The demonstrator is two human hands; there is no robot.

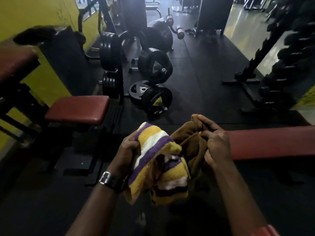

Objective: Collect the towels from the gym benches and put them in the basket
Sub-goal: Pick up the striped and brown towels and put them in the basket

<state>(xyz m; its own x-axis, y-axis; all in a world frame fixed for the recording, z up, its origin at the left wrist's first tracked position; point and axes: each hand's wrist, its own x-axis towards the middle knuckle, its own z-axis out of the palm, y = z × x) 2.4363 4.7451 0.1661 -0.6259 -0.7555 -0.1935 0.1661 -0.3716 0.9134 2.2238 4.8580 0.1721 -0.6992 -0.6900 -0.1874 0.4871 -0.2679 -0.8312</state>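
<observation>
A yellow, white and purple striped towel (160, 160) hangs bunched in front of me, gripped by my left hand (125, 152), which wears a dark wristwatch. Beside it on the right, a brown towel (191, 138) is crumpled in my right hand (215, 142), fingers pinching its top fold. The two towels touch in the middle. Both hands are held above the dark floor, close to the red bench pad (271, 142) at the right. No basket is in view.
Another red bench seat (77, 109) stands at the left with its inclined back pad (15, 63) by the yellow wall. Loaded barbells and weight plates (154, 65) lie ahead on the black rubber floor. A dumbbell rack (281, 62) lines the right side.
</observation>
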